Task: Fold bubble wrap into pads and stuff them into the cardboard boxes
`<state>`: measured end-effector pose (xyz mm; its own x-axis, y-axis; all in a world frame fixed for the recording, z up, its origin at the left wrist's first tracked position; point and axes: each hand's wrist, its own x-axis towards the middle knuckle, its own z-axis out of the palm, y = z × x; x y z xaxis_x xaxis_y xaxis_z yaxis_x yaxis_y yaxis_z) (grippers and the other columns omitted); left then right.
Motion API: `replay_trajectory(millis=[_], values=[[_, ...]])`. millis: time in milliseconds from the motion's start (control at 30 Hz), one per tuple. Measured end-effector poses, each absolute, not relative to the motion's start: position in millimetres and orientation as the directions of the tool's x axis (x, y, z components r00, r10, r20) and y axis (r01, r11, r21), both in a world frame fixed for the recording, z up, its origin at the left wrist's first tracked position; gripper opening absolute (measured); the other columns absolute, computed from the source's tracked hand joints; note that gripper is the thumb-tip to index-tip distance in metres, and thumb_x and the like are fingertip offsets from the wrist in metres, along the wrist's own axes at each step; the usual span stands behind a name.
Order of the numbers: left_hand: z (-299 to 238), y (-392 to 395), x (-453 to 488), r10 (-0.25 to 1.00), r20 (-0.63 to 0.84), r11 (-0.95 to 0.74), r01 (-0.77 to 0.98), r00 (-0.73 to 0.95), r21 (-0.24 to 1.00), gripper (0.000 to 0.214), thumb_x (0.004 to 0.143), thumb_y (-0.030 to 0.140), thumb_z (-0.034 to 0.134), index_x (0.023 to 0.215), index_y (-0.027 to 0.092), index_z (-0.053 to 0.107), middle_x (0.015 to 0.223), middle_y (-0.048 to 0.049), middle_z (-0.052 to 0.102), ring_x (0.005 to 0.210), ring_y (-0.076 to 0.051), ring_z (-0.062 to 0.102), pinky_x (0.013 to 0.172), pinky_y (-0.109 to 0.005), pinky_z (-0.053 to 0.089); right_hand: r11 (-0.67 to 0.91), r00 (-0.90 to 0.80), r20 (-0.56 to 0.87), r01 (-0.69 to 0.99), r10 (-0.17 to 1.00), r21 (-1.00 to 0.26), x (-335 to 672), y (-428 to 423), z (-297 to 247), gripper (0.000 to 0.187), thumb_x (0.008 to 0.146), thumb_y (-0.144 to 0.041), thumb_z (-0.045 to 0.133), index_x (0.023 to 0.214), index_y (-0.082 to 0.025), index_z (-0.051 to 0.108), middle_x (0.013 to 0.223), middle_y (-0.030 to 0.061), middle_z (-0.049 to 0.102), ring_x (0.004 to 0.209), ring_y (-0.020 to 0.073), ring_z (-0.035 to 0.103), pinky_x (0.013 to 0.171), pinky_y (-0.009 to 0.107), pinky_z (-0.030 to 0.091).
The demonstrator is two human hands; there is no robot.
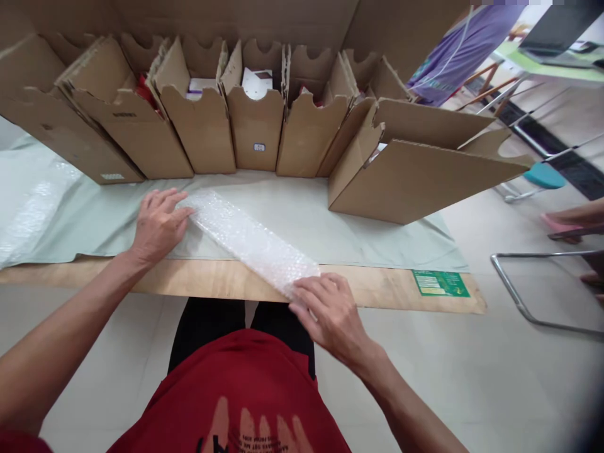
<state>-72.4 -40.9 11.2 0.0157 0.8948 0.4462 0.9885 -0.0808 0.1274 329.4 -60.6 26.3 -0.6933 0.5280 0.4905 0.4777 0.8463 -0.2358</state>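
Note:
A long, flat strip of bubble wrap [255, 239] lies slantwise over the pale cloth and the table's front edge. My left hand [162, 221] pinches its far left end between thumb and fingers. At the near right end, my right hand [328, 308] grips the corner, with the fingers on top and the thumb beneath. Whether anything is wrapped inside the strip cannot be made out.
Several cardboard bins [257, 129] line the back of the table, some with red or white items inside. A larger cardboard box [425, 179] stands at the right. More bubble wrap [33, 207] lies at the left. A metal-framed chair [519, 302] and another person's foot [564, 226] are at the right.

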Motion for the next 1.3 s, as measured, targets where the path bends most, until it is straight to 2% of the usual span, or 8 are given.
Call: replay_trajectory(millis=[133, 333, 600, 767, 933, 1100, 1200, 1300], values=[[9, -60, -64, 0.894, 0.446, -0.021, 0.987, -0.052, 0.158, 0.033, 0.091, 0.010, 0.053, 0.118, 0.022, 0.068, 0.148, -0.0071, 0.061, 0.140, -0.031, 0.053, 0.118, -0.055, 0.038, 0.840, -0.698, 0.469, 0.423, 0.541, -0.340, 339, -78, 27, 0.029, 0.101, -0.035, 0.063, 0.124, -0.016, 0.063, 0.121, 0.0132, 0.074, 0.107, 0.0276, 0.067, 0.099, 0.047, 0.045], [14, -113, -4, 0.883, 0.412, -0.321, 0.929, 0.225, 0.181, 0.054, 0.087, 0.012, 0.059, 0.141, 0.023, 0.055, 0.160, -0.0146, 0.048, 0.152, -0.034, 0.041, 0.125, -0.058, 0.032, 0.859, -0.784, 0.350, 0.471, 0.513, -0.203, 352, -68, 6, 0.042, 0.101, -0.031, 0.060, 0.140, -0.015, 0.057, 0.146, 0.0198, 0.062, 0.134, 0.0347, 0.056, 0.104, 0.051, 0.044], [1, -111, 33, 0.949, 0.211, -0.293, 0.896, 0.232, 0.334, 0.055, 0.089, 0.038, 0.069, 0.139, 0.018, 0.059, 0.161, -0.0250, 0.043, 0.152, -0.044, 0.038, 0.122, -0.068, 0.032, 0.862, -0.686, 0.528, 0.450, 0.501, -0.233, 334, -70, -1, 0.026, 0.094, -0.006, 0.058, 0.110, -0.023, 0.069, 0.119, 0.0096, 0.077, 0.113, 0.0274, 0.069, 0.092, 0.044, 0.051], [5, -95, 31, 0.892, 0.220, -0.453, 0.783, 0.396, 0.426, 0.059, 0.087, 0.039, 0.073, 0.140, 0.017, 0.060, 0.163, -0.0241, 0.042, 0.154, -0.041, 0.036, 0.124, -0.063, 0.034, 0.879, -0.658, 0.585, 0.395, 0.474, -0.268, 330, -107, -1, 0.026, 0.090, -0.005, 0.057, 0.107, -0.021, 0.069, 0.116, 0.0082, 0.079, 0.112, 0.0268, 0.070, 0.093, 0.046, 0.051], [18, -69, 31, 0.790, 0.202, -0.583, 0.605, 0.579, 0.542, 0.056, 0.090, 0.031, 0.066, 0.144, 0.019, 0.057, 0.164, -0.0201, 0.043, 0.158, -0.034, 0.031, 0.126, -0.060, 0.033, 0.837, -0.606, 0.578, 0.416, 0.547, -0.356, 307, -137, -14, 0.026, 0.089, -0.006, 0.055, 0.105, -0.021, 0.068, 0.116, 0.0070, 0.079, 0.113, 0.0261, 0.070, 0.093, 0.045, 0.051], [19, -29, 20, 0.832, 0.214, -0.515, 0.567, 0.513, 0.643, 0.048, 0.096, 0.035, 0.058, 0.143, 0.022, 0.060, 0.161, -0.0148, 0.050, 0.156, -0.031, 0.037, 0.126, -0.058, 0.034, 0.797, -0.501, 0.624, 0.443, 0.600, -0.410, 270, -133, -17, 0.027, 0.089, -0.006, 0.055, 0.107, -0.021, 0.067, 0.117, 0.0067, 0.078, 0.110, 0.0258, 0.070, 0.093, 0.045, 0.048], [16, -20, 7, 0.891, 0.185, -0.430, 0.638, 0.415, 0.638, 0.044, 0.097, 0.038, 0.056, 0.138, 0.024, 0.064, 0.156, -0.0123, 0.056, 0.154, -0.032, 0.040, 0.125, -0.061, 0.033, 0.792, -0.494, 0.623, 0.442, 0.606, -0.420, 253, -126, -14, 0.027, 0.090, -0.009, 0.055, 0.109, -0.023, 0.067, 0.119, 0.0064, 0.077, 0.111, 0.0263, 0.069, 0.094, 0.045, 0.048], [17, -36, -5, 0.903, 0.210, -0.420, 0.668, 0.375, 0.614, 0.046, 0.093, 0.029, 0.056, 0.139, 0.026, 0.064, 0.158, -0.0096, 0.055, 0.154, -0.032, 0.040, 0.126, -0.064, 0.029, 0.791, -0.545, 0.573, 0.421, 0.612, -0.444, 247, -123, -8, 0.024, 0.091, -0.009, 0.055, 0.108, -0.022, 0.066, 0.118, 0.0070, 0.077, 0.111, 0.0258, 0.069, 0.099, 0.046, 0.047]])
